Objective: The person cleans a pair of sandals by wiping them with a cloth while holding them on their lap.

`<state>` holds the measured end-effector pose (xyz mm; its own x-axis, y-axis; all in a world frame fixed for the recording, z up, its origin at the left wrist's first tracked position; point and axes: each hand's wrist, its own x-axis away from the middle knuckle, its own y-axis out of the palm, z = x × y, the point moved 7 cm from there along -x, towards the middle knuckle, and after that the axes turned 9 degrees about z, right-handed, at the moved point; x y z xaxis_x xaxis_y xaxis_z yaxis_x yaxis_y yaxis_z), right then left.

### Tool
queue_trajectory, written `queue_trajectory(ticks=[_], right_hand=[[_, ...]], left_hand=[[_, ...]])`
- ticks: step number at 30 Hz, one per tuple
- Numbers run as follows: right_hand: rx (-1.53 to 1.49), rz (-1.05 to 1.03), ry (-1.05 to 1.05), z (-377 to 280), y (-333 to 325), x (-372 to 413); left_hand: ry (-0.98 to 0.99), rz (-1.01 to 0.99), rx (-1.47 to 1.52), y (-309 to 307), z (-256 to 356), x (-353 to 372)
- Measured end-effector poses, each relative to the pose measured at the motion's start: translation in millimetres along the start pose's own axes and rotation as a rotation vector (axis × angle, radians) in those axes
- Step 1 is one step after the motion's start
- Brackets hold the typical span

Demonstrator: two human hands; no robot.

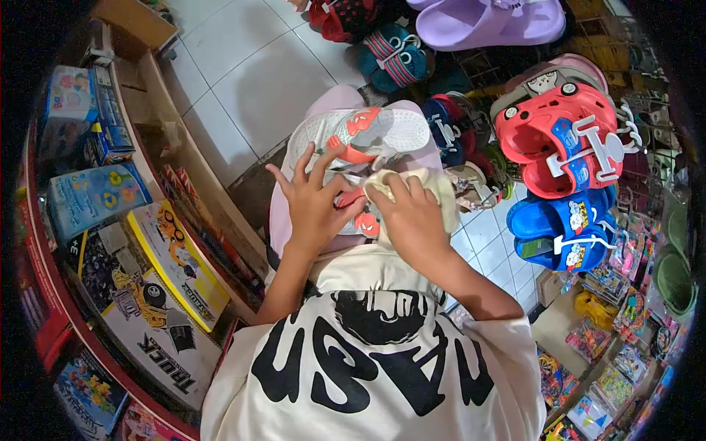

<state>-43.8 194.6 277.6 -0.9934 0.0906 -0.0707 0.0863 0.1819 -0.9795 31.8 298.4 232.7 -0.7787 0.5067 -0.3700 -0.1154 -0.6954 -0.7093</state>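
Note:
White sandals with red cartoon figures [358, 123] lie across pink footwear [282, 220] at the centre, over the person's lap. My left hand [316, 192] is at the sandals' left side, with thumb and forefinger pinched at a red part of a strap and the other fingers spread. Close on the right, my right hand [406, 213] grips a bunched cream cloth [439, 192] against the sandals. The cloth and fingers hide part of the lower sandal.
Shelves with boxed toys [158, 331] stand on the left. To the right hang red clogs [551, 125], blue sandals [562, 228] and lilac slippers [489, 26]. Small packaged items [614, 382] fill the lower right. White floor tiles [246, 73] show at the upper left.

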Motion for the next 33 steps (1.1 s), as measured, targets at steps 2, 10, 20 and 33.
queue_trajectory(ticks=[2,10,20,33], right_hand=[[-0.030,-0.106,0.009,5,-4,11],[-0.110,0.061,0.003,5,-21,1],[-0.131,0.034,0.054,25,-1,-9],[0.009,-0.027,-0.057,-8,5,-1]], left_hand=[[-0.001,-0.002,-0.017,-2,0,1],[-0.003,0.017,0.020,-2,3,-2],[0.024,-0.016,0.037,-1,5,-1],[-0.031,-0.139,0.025,-1,-11,1]])
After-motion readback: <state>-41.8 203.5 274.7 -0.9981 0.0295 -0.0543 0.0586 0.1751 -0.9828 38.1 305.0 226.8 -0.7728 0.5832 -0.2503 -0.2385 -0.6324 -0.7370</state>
